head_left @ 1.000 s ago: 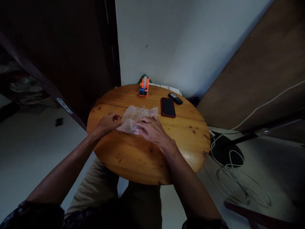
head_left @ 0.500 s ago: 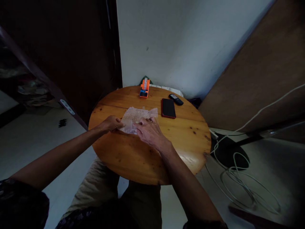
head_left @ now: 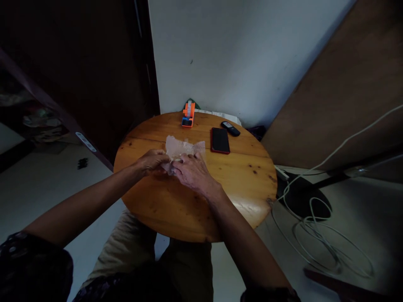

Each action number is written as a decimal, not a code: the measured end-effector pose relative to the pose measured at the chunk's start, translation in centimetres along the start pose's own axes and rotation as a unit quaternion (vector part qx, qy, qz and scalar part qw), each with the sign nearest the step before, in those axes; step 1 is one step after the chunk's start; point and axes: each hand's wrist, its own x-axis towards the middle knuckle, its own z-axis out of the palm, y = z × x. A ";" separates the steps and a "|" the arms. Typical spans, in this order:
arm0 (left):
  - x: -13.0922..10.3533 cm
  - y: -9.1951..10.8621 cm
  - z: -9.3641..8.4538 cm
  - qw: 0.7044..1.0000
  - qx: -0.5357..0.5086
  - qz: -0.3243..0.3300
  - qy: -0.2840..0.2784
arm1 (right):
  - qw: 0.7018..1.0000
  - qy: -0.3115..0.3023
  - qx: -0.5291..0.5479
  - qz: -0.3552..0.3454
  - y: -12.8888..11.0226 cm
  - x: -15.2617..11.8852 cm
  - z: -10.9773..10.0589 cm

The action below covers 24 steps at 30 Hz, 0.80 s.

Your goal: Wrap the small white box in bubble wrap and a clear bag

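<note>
A sheet of clear bubble wrap lies on the round wooden table, its near left part gathered up between my hands. My left hand pinches its left edge, thumb and fingers closed on the film. From the right, my right hand presses down over the near part with bent fingers, gripping the folded film. Whatever the fold may contain is hidden beneath my fingers.
An orange and blue tape dispenser stands at the table's back. To the right lie a dark phone with a red edge and a small black handset. A pale cable coils on the floor at right.
My left hand has moved inward to the right, lifting and folding the bubble wrap's left edge toward my right hand. My right hand stays over the near part of the sheet.
</note>
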 end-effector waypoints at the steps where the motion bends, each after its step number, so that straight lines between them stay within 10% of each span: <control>1: 0.0 0.1 0.3 0.999 -0.039 -0.018 -0.007 | 1.000 -0.005 0.002 0.002 0.0 0.0 0.0; 12: -0.4 0.9 0.9 0.991 -0.114 -0.015 -0.074 | 0.997 0.006 0.071 0.038 0.4 -0.4 0.0; 17: -1.2 1.3 1.2 0.992 0.058 0.072 -0.091 | 0.989 0.000 0.135 0.055 1.1 -0.4 -0.3; 24: -0.5 -0.5 3.1 0.909 0.341 0.239 0.031 | 0.939 0.119 0.260 0.192 5.3 -1.7 -1.6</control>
